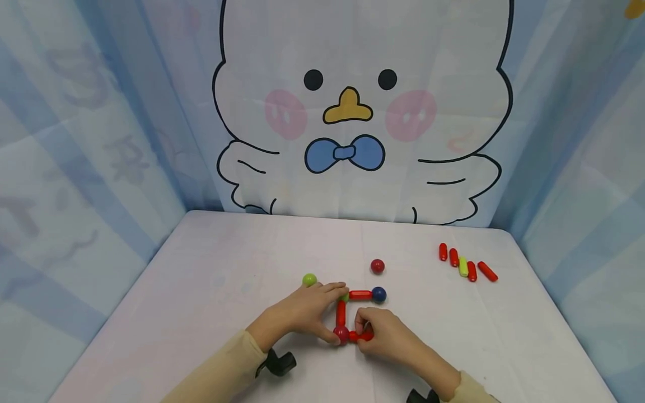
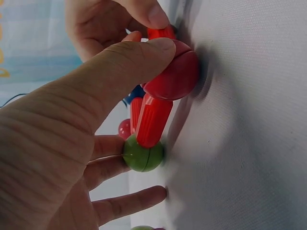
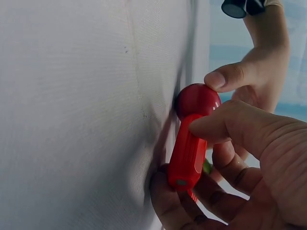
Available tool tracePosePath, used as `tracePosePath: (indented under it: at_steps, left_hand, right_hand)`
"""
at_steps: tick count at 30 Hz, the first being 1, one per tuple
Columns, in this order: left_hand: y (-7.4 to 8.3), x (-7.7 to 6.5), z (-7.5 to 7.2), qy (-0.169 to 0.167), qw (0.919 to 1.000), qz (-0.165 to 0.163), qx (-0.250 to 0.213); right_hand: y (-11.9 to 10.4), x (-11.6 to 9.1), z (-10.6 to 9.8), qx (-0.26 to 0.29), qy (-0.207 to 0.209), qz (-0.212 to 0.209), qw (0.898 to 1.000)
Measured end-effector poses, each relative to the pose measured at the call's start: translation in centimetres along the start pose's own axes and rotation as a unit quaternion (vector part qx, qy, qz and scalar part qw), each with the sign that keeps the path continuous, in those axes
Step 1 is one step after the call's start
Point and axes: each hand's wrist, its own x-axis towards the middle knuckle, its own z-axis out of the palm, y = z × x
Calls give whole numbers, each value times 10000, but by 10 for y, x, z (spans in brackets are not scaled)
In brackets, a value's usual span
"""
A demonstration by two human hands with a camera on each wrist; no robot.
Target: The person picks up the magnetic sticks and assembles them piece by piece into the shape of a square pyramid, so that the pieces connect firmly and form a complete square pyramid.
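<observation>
A ball-and-rod frame lies on the table: a red ball (image 1: 341,334), a red rod (image 1: 341,313) and a green ball (image 2: 144,160) form one side. Another red rod (image 1: 360,295) runs from the green ball to a blue ball (image 1: 379,294). My left hand (image 1: 307,310) holds that side, thumb on the red ball and fingers against the green one. With my right hand (image 1: 388,333) I pinch a further red rod (image 3: 186,160), whose far end meets the red ball. The rod's free end faces the right wrist camera.
Beyond the frame sits a loose red ball (image 1: 377,266). Another green ball (image 1: 309,279) is just behind my left hand. Toward the table's right back lie several red rods (image 1: 487,271) and a lime rod (image 1: 463,267). A printed curtain (image 1: 347,196) borders the back edge.
</observation>
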Motion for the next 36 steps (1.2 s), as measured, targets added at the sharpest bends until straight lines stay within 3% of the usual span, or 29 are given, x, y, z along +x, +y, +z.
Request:
tracePosePath:
  at_steps: [16, 20, 26, 30, 36]
  left_hand:
    - [3, 0, -1, 3, 10000, -62, 39]
    - [3, 0, -2, -24, 10000, -78, 53]
    - [2, 2, -4, -52, 9998, -114, 151]
    - [2, 2, -3, -91, 9998, -124, 137]
    - [3, 1, -2, -106, 9998, -107, 133]
  right_hand:
    - [3, -3, -7, -67, 40, 11, 10000]
    - [4, -2, -21, -196, 528, 17, 9984]
    - [12, 9, -47, -572, 1496, 160, 9870]
    - [24, 19, -59, -880, 1612, 373, 9823]
    - [41, 35, -65, -1262, 1419, 853, 9781]
